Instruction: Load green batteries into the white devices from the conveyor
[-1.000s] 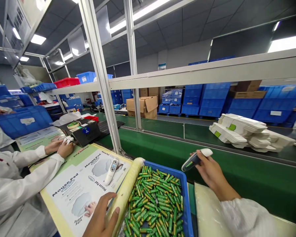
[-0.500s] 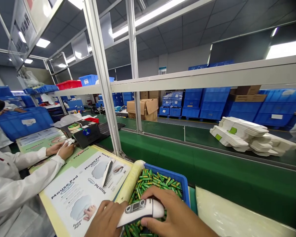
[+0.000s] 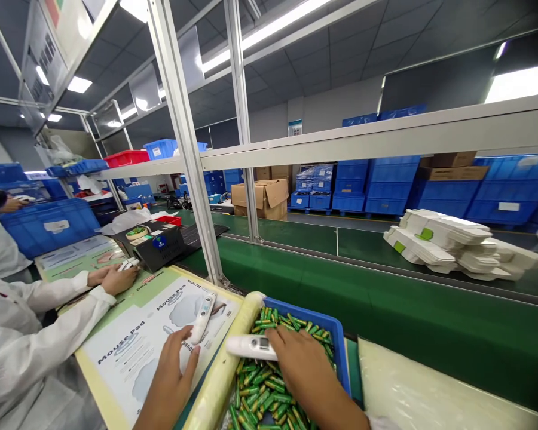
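Note:
My right hand (image 3: pixel 300 361) is wrapped over one end of a white handheld thermometer (image 3: pixel 251 346) with a small dark display. It hangs above green and gold batteries (image 3: pixel 269 391), which fill a blue bin (image 3: pixel 338 340). My left hand (image 3: pixel 174 364) has its thumb and fingers around the lower end of a second white thermometer (image 3: pixel 204 316), over the printed mouse pad sheet (image 3: pixel 125 358). The buttons of this second thermometer face up. A rolled pale yellow sheet (image 3: pixel 222 370) lies along the bin's left edge.
At left, a co-worker's hands (image 3: pixel 121 278) hold a white device beside a black box (image 3: pixel 159 245). A metal post (image 3: pixel 188 149) stands ahead. Flattened white cartons (image 3: pixel 448 245) lie on the green conveyor (image 3: pixel 296 269). A pale plastic-wrapped slab (image 3: pixel 421 382) is at right.
My left hand has left the first thermometer and moved left to the second, which has turned display side up. My right hand keeps the first, now pointing left above the batteries.

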The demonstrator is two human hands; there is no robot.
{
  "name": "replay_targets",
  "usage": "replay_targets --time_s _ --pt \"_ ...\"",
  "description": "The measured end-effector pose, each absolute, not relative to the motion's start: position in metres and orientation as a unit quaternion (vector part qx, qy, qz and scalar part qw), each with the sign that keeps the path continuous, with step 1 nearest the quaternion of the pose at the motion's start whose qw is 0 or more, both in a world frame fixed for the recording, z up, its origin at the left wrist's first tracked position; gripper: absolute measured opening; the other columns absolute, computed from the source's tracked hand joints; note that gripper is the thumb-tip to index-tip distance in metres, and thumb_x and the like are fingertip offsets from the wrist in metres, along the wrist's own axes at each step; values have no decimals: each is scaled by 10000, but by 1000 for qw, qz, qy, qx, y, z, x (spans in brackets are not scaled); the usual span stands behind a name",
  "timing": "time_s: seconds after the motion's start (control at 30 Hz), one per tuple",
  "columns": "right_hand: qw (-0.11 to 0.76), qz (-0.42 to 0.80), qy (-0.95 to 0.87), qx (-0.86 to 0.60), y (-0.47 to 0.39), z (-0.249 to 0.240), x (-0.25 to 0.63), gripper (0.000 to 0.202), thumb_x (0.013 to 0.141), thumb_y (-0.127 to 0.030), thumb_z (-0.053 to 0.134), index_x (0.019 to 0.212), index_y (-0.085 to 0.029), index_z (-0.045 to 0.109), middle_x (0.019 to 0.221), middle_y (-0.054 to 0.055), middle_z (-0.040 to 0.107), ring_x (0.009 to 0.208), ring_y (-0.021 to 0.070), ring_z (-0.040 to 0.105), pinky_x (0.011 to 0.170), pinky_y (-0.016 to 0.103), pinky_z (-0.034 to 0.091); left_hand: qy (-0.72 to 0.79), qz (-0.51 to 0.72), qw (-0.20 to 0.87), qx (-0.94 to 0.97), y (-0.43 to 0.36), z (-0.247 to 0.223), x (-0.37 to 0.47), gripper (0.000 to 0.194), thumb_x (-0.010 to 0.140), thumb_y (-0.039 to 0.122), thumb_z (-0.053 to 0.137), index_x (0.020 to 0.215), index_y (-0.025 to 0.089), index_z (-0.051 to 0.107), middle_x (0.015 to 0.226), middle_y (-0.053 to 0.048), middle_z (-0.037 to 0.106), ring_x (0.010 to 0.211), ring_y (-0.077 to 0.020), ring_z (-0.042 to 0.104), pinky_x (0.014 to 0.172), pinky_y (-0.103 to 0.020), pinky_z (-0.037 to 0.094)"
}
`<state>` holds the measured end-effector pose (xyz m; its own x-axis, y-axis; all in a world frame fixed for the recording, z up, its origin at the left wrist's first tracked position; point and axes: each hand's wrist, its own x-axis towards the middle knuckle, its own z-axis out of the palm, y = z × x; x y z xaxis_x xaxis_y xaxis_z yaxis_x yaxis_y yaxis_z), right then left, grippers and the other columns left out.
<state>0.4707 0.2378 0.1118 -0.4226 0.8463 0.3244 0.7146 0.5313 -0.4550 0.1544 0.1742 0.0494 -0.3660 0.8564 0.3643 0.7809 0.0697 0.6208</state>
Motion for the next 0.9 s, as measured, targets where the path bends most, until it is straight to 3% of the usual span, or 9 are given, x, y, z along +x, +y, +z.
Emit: replay_targets --time_s 0.07,0.17,0.27,0.37,0.5,0.6,0.7,0.8,0.9 --pt "245 121 -843 -464 243 107 471 505 816 -2 514 1250 -228 641 1127 116 770 1003 295 736 890 386 543 742 380 20 552 194 37 140 697 960 686 435 1407 166 563 1411 -204 632 1363 -389 599 1165 -612 492" --pt "345 223 -763 -499 256 114 489 479 937 -173 542 1411 -203 480 1165 134 730 838 241 711 734 345 545 744 362 13 562 216 24 132 796 944 673 480 1520 123 499 1494 -234 592 1408 -431 550 1181 -668 442" --pt "416 385 -682 -463 279 131 519 414 955 -473 668 1250 -212 540 895 30 694 600 164 592 587 297 490 732 343 16 589 223 18 134 705 973 597 488 1560 209 509 1439 -166 660 1361 -402 589 1165 -659 431" --pt "507 528 -550 -402 309 137 554 575 773 -613 865 1119 -202 660 642 -54 566 508 115 475 516 258 421 719 338 17 607 221 17 136 604 985 549 454 1462 221 626 1216 -149 734 1197 -382 656 1076 -614 489" --pt "622 517 -394 -436 348 114 609 611 621 -590 955 1016 -175 744 649 -36 578 492 76 344 467 257 358 719 362 17 593 216 17 136 604 1033 531 348 1435 172 623 1058 -143 743 1042 -352 691 978 -554 552" --pt "583 399 -398 -585 372 81 646 520 660 -543 905 966 -160 731 647 -11 616 482 124 446 489 308 412 727 393 28 562 206 17 135 666 1059 570 236 1391 140 621 1097 -157 767 1040 -330 735 970 -524 592" --pt "541 325 -408 -660 388 52 664 473 652 -394 841 1026 -146 691 874 81 739 486 168 544 538 369 500 732 436 61 520 190 21 136 749 1024 719 221 1324 179 646 1203 -146 776 1081 -313 759 992 -496 608" --pt "497 296 -448 -682 398 37 671 500 642 -275 765 1114 -130 690 1079 154 742 544 196 617 667 421 584 731 490 132 456 172 34 144 860 932 877 295 1341 202 639 948 -76 783 938 -294 766 918 -452 628" --pt "456 203 -507 -703 398 38 674 448 686 -234 723 1121 -129 726 1190 188 687 706 232 680 911 468 579 716 509 174 445 160 52 157 848 926 881 340 1373 224 634 914 -52 771 933 -270 750 888 -400 626"
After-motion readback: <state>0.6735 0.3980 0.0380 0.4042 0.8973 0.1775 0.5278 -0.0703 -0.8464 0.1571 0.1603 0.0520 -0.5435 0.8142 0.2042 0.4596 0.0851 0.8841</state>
